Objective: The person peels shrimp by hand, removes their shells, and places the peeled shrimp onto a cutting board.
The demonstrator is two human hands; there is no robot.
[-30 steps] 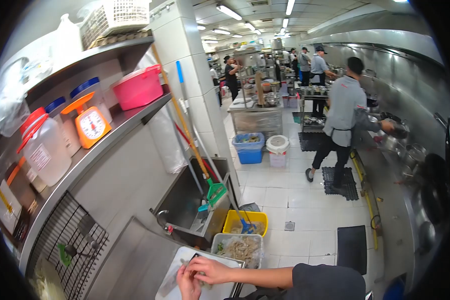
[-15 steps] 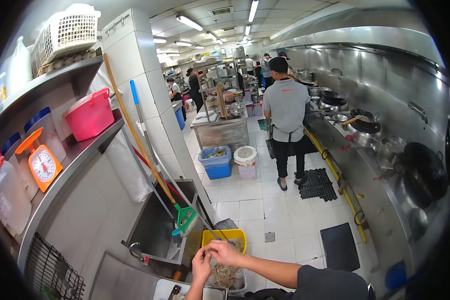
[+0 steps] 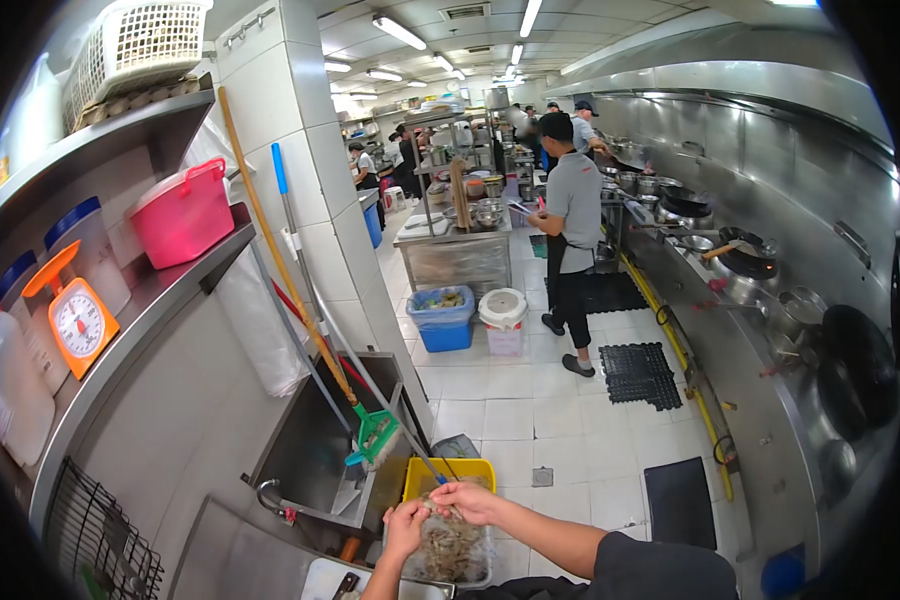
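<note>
My left hand (image 3: 405, 527) and my right hand (image 3: 468, 502) are close together over a clear tub, fingers closed. Between their fingertips is a small greyish piece that looks like a shrimp (image 3: 431, 505), mostly hidden by the fingers. Below them, the tub holds a heap of greyish-brown shrimp (image 3: 452, 550). Just behind it stands a yellow bin (image 3: 482, 467), its contents partly covered by my hands. At the lower left, a dark-handled knife (image 3: 347, 583) lies on a white cutting board (image 3: 320, 580).
To the left are a steel sink (image 3: 315, 440), a green broom (image 3: 377, 435) and a shelf with an orange scale (image 3: 78, 318). A co-worker (image 3: 574, 200) stands ahead beside the stove line. Black mats (image 3: 680, 505) lie on the tiles. A blue bin (image 3: 442, 330) stands farther back.
My hands have drawn slightly apart, the right one shifting right, and the small piece shows between them. The co-worker ahead has turned sideways, and papers are now visible in a hand.
</note>
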